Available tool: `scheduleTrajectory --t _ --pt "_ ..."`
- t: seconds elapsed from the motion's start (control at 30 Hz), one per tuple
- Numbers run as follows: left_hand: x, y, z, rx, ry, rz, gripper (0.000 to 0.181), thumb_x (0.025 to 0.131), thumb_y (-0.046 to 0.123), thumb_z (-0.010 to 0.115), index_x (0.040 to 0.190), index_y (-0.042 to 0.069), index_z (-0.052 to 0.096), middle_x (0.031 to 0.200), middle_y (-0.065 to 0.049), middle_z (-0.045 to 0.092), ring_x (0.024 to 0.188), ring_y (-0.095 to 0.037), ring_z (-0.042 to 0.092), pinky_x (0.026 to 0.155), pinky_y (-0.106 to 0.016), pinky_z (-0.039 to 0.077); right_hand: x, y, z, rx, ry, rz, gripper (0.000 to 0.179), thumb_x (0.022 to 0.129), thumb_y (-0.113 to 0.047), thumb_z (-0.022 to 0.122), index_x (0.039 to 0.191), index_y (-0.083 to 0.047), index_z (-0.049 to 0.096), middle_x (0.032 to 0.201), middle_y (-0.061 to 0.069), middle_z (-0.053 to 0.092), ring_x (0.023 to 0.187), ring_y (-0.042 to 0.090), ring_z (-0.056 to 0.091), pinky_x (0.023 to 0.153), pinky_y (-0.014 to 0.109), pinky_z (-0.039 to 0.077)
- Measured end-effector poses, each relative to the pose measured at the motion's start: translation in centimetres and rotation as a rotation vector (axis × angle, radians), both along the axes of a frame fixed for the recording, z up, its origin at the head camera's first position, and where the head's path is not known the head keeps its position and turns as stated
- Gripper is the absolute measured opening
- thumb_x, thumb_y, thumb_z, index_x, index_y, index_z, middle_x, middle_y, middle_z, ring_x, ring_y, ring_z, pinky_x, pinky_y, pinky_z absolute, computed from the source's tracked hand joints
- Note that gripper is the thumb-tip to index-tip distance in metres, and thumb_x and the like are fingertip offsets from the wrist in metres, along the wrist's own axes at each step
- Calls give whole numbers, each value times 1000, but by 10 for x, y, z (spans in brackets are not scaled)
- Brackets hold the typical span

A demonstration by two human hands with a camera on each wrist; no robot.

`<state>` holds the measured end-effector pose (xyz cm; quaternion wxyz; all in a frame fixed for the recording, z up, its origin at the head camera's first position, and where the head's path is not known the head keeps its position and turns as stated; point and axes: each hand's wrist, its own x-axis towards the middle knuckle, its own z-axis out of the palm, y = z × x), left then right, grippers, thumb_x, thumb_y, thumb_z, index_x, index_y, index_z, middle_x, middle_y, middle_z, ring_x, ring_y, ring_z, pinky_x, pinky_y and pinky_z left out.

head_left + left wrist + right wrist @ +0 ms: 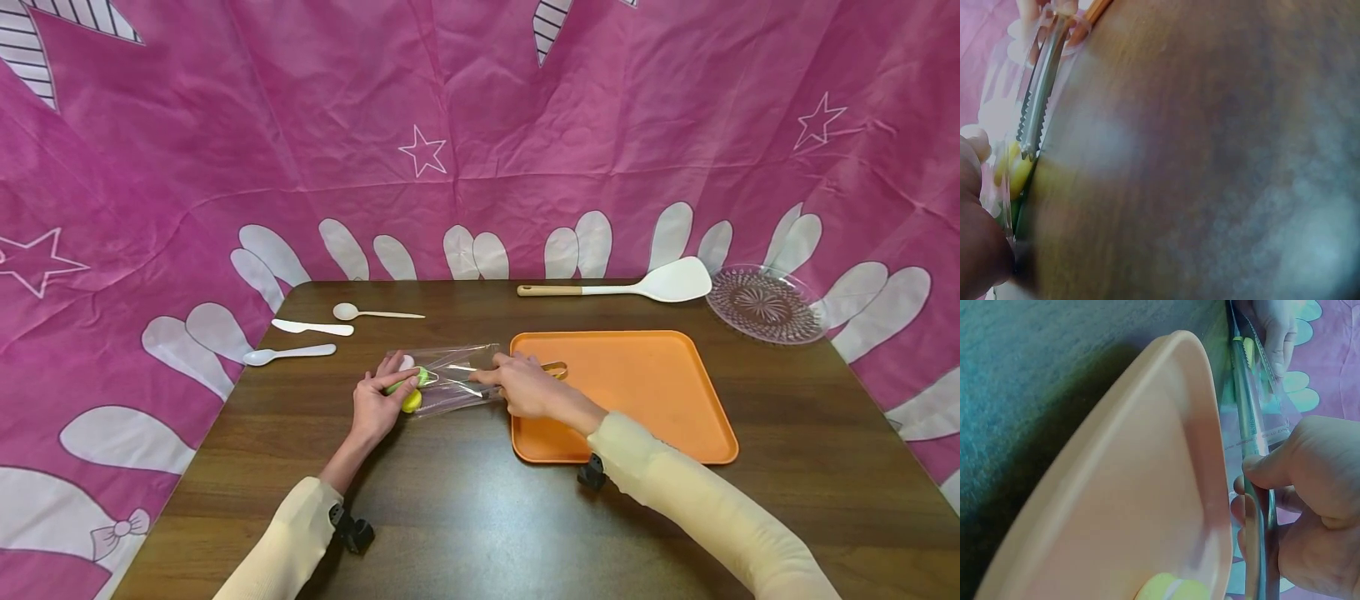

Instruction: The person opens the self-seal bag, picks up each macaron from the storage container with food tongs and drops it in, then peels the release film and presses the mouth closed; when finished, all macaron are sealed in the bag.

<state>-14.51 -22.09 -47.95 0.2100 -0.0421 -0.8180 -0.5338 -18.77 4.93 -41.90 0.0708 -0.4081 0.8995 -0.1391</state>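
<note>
One wide head view, two close wrist views.
The head view looks forward and down across the table (465, 508) to the cloth (525, 125) in the upper half; both wrist views look from low and near, rolled sideways. They share the tongs (1041, 94) and bag (457, 400) from opposite ends: upper left in the left wrist view, right of centre in the right.
</note>
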Motion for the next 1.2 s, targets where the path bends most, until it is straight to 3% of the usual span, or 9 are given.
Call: scheduleTrajectory --t 0.2,0.57,0.83,1.03,1.2 --pt "-1 1 -1 14 27 -7 13 85 -3 77 96 -9 75 130 -27 58 135 -48 42 113 -66 9 0 0 0 2 -1 3 60 90 4 67 142 -24 59 96 2 52 78 23 45 69 36 34" --pt "0 1 0 -1 -5 0 11 86 -2 76 97 -5 77 132 -23 59 136 -44 42 115 -63 9 2 12 10 15 4 5 59 90 5 64 143 -20 58 103 9 56 85 27 46 73 39 37" --pt "2 1 -1 11 -2 1 11 86 -3 76 96 -7 76 131 -25 58 136 -45 41 114 -65 8 6 35 14 -48 13 16 54 90 4 66 139 -18 61 97 3 55 86 25 46 71 37 35" --pt "12 11 20 14 25 -15 11 85 -9 73 96 -14 73 127 -35 56 133 -54 39 111 -70 7 7 58 18 -97 41 11 57 87 11 61 139 -13 61 97 4 56 86 24 49 67 36 35" --pt "19 17 38 9 2 -22 12 86 -12 70 97 -17 71 127 -37 55 132 -56 39 111 -70 9 10 79 21 -78 11 -33 62 86 11 61 143 -12 56 105 7 56 91 27 49 69 36 35"
